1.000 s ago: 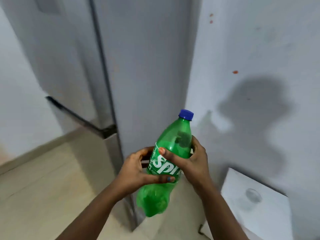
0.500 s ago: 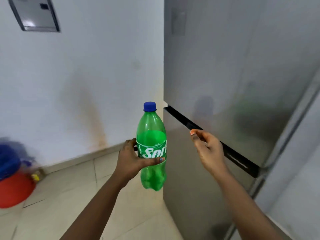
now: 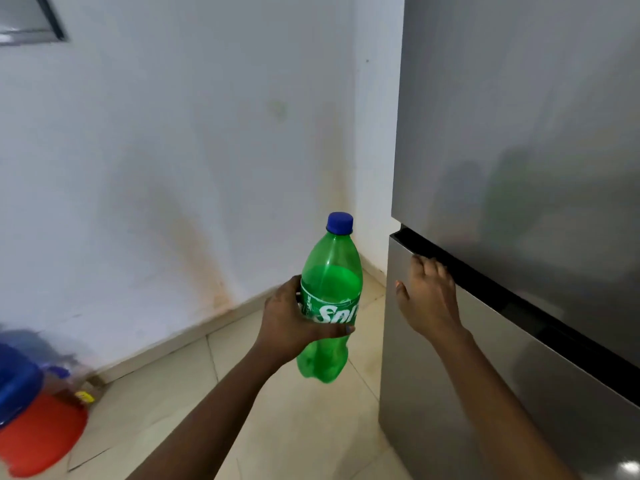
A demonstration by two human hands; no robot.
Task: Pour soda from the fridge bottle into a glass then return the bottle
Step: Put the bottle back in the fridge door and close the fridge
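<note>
A green Sprite bottle with a blue cap stands upright in the air, about half full. My left hand is wrapped around its label from the left. To the right stands the grey fridge, both doors closed. My right hand rests on the top left corner of the lower door, fingertips hooked into the dark handle groove between the two doors. No glass is in view.
A white wall with brownish stains runs behind the bottle. Beige floor tiles lie below. A red tub and a blue container sit on the floor at the far left.
The view swung left from the fridge's side to its front. My right hand let go of the bottle and reached to the lower door's handle groove. My left hand keeps the bottle.
</note>
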